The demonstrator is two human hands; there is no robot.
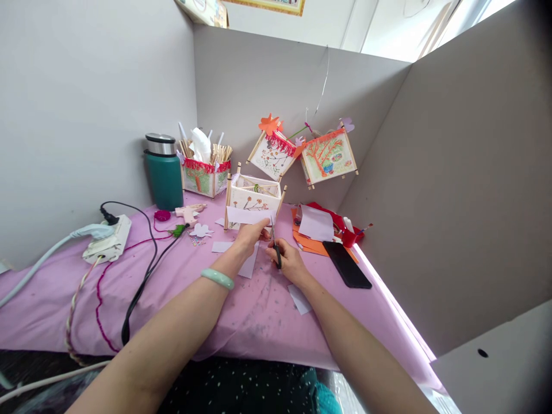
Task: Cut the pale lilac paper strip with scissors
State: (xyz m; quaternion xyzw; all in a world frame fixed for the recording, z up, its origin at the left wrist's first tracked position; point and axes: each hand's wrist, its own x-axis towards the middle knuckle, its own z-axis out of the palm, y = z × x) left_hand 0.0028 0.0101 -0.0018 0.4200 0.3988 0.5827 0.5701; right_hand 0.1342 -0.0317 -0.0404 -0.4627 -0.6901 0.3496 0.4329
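Note:
My left hand (253, 231) pinches a strip of pale lilac paper (245, 215) by its right part, held up above the table. In my right hand (288, 260) is a pair of scissors (278, 256) with dark handles, its blades pointing up at the right end of the strip. Whether the blades are closed on the paper is too small to tell. Behind the strip stands a small white box (255, 199) with wooden sticks at its corners and drawn branches on its front. Paper offcuts (249, 265) lie beneath my hands, and another scrap (299, 299) rests by my right forearm.
At left are a green bottle (164, 181), a decorated stick holder (202, 178), a pink glue gun (190, 214) and a power strip (107, 238) with trailing cords. A black phone (347, 264) and orange paper (317, 246) lie right. Decorated boxes (330, 154) hang behind; grey partitions (276, 75) surround the table.

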